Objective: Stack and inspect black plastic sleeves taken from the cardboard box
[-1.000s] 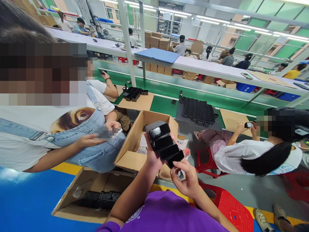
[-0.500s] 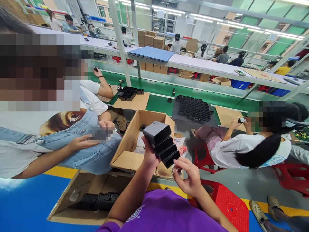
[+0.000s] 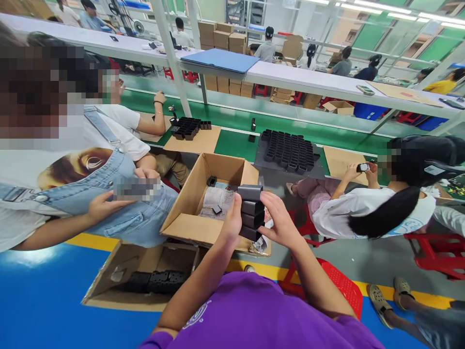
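Observation:
A stack of several black cases (image 3: 251, 207) is held upright between my two hands, above an open cardboard box (image 3: 185, 228). My left hand (image 3: 231, 224) grips the stack from its left side. Against the right side of the same stack rests my right hand (image 3: 281, 220), its fingers touching the top and lower cases. Paper (image 3: 214, 199) and a few small black pieces lie inside the box. A second cardboard box (image 3: 119, 300) on the floor holds rows of black parts (image 3: 156, 281).
Black cases (image 3: 288, 150) stand in rows on a dark sheet on the green bench, with more on cardboard (image 3: 207, 140) to its left. One person stands at my left; another sits at my right. Red stools (image 3: 339, 286) are near my right side.
The stack has turned more upright and moved slightly right. My right hand has risen from its lower corner to its right side. The camera view has shifted.

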`<action>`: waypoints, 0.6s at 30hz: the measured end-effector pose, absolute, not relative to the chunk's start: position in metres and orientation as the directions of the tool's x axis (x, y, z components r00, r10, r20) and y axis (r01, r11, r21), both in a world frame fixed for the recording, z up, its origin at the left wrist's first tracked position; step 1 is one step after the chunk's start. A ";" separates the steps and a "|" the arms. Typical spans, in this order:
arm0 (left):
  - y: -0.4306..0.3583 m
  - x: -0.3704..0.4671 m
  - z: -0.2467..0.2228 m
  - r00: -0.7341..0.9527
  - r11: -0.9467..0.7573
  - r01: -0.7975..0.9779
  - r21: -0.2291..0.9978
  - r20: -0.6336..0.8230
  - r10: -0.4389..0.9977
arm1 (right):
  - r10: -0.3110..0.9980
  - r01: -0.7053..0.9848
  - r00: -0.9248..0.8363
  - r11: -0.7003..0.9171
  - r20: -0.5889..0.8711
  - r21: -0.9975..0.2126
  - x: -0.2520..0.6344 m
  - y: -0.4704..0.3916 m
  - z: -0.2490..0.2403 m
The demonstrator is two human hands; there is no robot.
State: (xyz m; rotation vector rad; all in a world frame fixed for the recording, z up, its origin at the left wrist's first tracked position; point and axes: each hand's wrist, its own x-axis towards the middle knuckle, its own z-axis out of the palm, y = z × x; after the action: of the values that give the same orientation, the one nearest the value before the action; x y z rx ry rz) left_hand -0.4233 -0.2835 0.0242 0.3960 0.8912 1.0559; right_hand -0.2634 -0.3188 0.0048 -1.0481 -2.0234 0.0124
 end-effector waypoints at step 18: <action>-0.305 -0.409 0.029 0.362 -0.304 -0.014 0.953 0.288 0.887 | 0.988 -0.683 -0.069 -0.149 -0.140 -0.715 -0.238 -0.331 -0.018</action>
State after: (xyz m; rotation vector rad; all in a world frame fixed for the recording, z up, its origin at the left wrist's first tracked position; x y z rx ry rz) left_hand -0.4087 -0.3053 0.0286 1.6124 0.7982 1.1163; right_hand -0.2375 -0.3315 -0.0176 -0.7273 -0.5608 1.5951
